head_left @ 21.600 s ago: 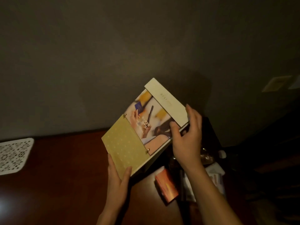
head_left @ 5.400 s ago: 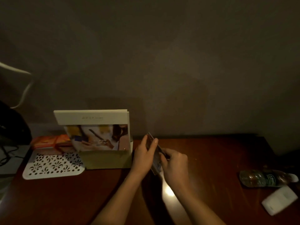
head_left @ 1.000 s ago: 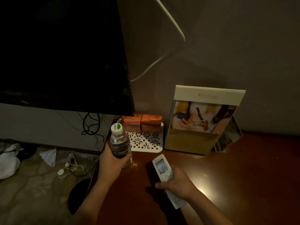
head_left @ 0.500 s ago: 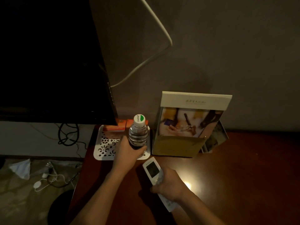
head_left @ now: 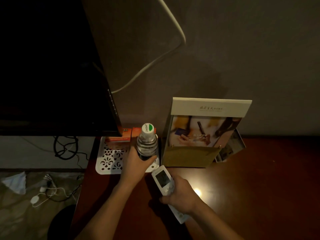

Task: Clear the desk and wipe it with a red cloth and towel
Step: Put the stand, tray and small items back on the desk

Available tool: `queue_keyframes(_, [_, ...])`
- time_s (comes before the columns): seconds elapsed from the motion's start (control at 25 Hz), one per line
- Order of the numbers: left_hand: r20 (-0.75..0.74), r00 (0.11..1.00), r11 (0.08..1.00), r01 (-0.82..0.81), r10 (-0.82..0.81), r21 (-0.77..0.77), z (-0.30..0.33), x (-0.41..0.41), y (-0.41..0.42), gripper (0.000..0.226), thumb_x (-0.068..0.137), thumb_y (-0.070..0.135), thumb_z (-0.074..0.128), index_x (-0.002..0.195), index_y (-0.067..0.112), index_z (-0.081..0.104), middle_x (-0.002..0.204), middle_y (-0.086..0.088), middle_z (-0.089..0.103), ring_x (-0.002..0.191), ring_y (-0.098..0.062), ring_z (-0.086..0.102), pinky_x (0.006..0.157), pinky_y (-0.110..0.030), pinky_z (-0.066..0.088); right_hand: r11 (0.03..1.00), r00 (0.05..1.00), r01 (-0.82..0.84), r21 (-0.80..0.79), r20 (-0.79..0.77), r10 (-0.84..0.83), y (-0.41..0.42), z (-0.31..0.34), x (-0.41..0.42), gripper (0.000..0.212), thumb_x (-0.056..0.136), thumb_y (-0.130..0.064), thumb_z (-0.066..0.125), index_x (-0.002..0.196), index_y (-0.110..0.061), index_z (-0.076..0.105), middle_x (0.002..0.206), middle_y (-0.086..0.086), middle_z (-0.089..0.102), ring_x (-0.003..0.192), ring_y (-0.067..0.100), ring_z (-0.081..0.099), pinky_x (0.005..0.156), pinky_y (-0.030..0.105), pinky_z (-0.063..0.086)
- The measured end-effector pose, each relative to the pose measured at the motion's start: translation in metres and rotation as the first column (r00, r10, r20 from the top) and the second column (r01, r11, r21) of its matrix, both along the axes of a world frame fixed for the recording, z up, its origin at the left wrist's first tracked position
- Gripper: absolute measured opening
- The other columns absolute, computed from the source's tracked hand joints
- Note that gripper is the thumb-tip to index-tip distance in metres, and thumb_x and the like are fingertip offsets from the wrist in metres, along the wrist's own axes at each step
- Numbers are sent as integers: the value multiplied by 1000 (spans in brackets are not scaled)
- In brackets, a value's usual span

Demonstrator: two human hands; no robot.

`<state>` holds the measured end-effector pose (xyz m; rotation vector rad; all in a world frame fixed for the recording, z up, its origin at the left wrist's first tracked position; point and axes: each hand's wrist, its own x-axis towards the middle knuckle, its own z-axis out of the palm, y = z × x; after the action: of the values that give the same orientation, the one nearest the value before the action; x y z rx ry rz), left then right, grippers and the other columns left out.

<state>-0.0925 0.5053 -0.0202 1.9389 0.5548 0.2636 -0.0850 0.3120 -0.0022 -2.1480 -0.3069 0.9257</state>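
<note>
- Dim room, dark red table [head_left: 251, 187] against a grey wall, TV [head_left: 52, 66] at left.
- Tray [head_left: 110, 161] in the back-left corner, orange boxes [head_left: 128, 134] on it.
- Left hand [head_left: 135, 161] wrapped round an upright bottle [head_left: 146, 144] over the tray.
- Right hand [head_left: 180, 194] gripping a remote [head_left: 163, 179].
- Stand [head_left: 199, 135] upright at the wall.
- Clearing apparently near done; no cloth or towel visible, wiping not yet begun.

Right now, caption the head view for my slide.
Left hand sets bottle on white tray; right hand holds remote.
</note>
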Motion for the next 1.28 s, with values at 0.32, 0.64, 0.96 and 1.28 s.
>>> queue_keyframes(0.32, [-19, 1000, 999, 21, -20, 32, 13, -22, -4, 40, 73, 20, 86, 99, 0, 63, 87, 3, 67, 93, -9, 65, 60, -1, 40, 996, 996, -72, 43, 62, 70, 13, 11, -10, 68, 68, -22, 85, 120, -38, 44, 109, -18, 59, 98, -1, 59, 80, 15, 51])
queue_keyframes(0.64, [-1, 1000, 994, -5, 5, -108, 0, -44, 5, 63, 81, 29, 79, 135, 21, 48, 127, 12, 57, 118, -1, 52, 95, -25, 46, 993, 993, -87, 85, 90, 79, 13, 10, -16, 68, 67, -20, 84, 122, -37, 46, 110, -17, 63, 99, -3, 61, 83, 20, 54])
queue_keyframes(0.96, [-114, 990, 879, -122, 78, -460, -17, -97, 46, 14, 93, 15, 64, 104, 21, 69, 95, -2, 75, 90, -18, 71, 75, -37, 60, 961, 943, -272, 55, 212, 255, 91, -8, -31, 77, 64, -33, 80, 134, -34, 46, 118, -13, 60, 101, 3, 59, 84, 28, 53])
queue_keyframes(1.28, [-91, 761, 627, -591, 643, -507, -41, -78, 88, 26, 97, 14, 58, 122, 4, 60, 99, -3, 66, 97, -21, 65, 83, -35, 54, 966, 931, -242, -93, 256, 258, 93, -27, -19, 107, 64, -44, 85, 151, -29, 24, 152, -9, 33, 135, 14, 37, 106, 34, 43])
